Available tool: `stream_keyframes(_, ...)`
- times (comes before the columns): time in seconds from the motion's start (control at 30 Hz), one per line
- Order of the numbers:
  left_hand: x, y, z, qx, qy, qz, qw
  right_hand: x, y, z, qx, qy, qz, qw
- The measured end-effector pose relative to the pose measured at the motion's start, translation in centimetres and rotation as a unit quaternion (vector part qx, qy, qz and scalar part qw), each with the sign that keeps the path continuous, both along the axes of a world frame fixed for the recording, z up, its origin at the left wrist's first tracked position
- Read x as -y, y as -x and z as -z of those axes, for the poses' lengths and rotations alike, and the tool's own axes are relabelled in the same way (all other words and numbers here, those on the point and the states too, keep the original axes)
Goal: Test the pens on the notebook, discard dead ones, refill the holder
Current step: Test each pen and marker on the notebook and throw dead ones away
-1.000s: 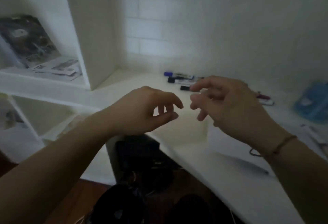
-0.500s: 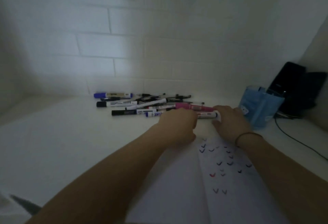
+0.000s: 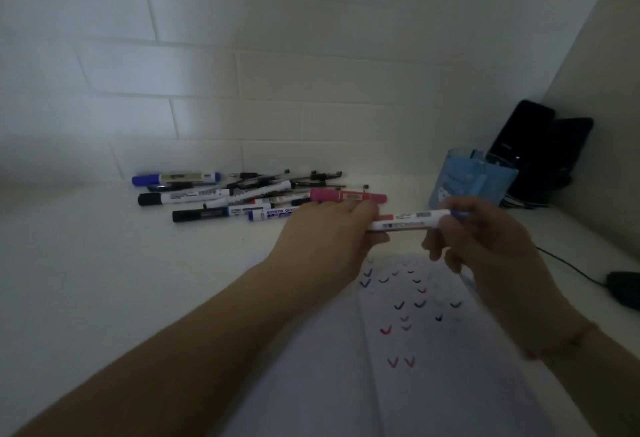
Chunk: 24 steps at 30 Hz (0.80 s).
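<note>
I hold one white-barrelled marker point(image 3: 405, 221) level above the notebook, gripped at both ends. My left hand point(image 3: 325, 242) closes on its left end and my right hand point(image 3: 485, 246) on its right end, where a blue tip or cap peeks out. The open notebook point(image 3: 433, 384) lies under my hands, its right page dotted with several small tick marks in blue, black, red and pink. Behind my hands a pile of markers and pens point(image 3: 242, 194) lies on the white desk, with a pink marker point(image 3: 346, 196) at its right. The blue holder point(image 3: 471, 180) stands at the right.
Two dark phones point(image 3: 540, 145) lean against the side wall behind the holder. A black cable point(image 3: 568, 266) runs to a dark object point(image 3: 627, 291) at the right edge. A white brick wall point(image 3: 277, 90) backs the desk point(image 3: 104, 280).
A second ago my empty hands hovered near shelves at the left. Half a second ago they reached into the pen pile. Now they have lifted one marker over the notebook.
</note>
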<state>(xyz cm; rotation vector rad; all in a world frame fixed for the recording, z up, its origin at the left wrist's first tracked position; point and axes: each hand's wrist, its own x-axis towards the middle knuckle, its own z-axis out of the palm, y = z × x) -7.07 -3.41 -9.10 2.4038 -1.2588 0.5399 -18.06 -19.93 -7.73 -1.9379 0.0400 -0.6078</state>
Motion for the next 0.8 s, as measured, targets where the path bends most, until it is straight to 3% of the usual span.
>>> stream_keyframes(0.07,0.0,2.1,-0.6,-0.046,-0.044,0.12,0.991,-1.8,2.9,0.0,0.0,-0.152,-0.069,0.986)
stream_keyframes(0.17,0.2,4.9,-0.1,-0.065,-0.051,0.279,0.957,-3.7,5.3,1.8,-0.003,-0.242,-0.074,0.967)
stream_keyframes(0.23,0.4,5.3,0.5,-0.059,-0.038,0.32,0.945,-4.2,6.0,2.6,0.015,-0.254,-0.059,0.965)
stream_keyframes(0.37,0.3,5.3,0.5,-0.075,-0.01,0.323,0.943,-3.9,6.5,2.4,0.02,-0.268,-0.057,0.962)
stream_keyframes(0.53,0.4,4.9,0.5,-0.074,-0.029,0.316,0.946,-3.4,6.6,2.3,0.026,-0.161,-0.057,0.985)
stream_keyframes(0.67,-0.2,3.9,0.0,-0.212,-0.034,0.242,0.946,-1.3,6.8,2.0,0.056,-0.143,-0.087,0.984)
stream_keyframes(0.8,-0.8,2.0,0.4,-0.287,0.045,0.22,0.931,0.5,6.6,1.8,-0.003,-0.166,-0.063,0.984)
